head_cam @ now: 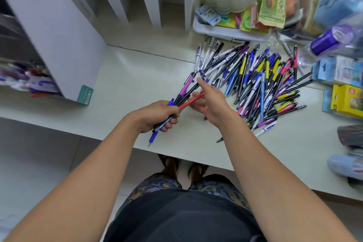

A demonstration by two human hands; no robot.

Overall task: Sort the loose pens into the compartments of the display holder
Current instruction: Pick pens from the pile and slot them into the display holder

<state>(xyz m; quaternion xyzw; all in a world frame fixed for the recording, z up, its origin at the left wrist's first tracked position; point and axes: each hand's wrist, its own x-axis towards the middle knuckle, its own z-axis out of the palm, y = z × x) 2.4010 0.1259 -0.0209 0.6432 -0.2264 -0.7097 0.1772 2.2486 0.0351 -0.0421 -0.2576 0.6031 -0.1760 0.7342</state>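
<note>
Head view:
Left hand [157,115]: fingers curled tightly round a bundle of pens [182,96], above the table's near edge.
Right hand [211,102]: fingers loosely spread, index extended, a red pen [191,101] passing beneath.
Loose pens [255,82]: heaped on the table [137,76], right.
Display holder [59,31]: left, its compartments blurred.

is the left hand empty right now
No, the left hand grips a bundle of pens, blue, black, purple and red among them.
</note>
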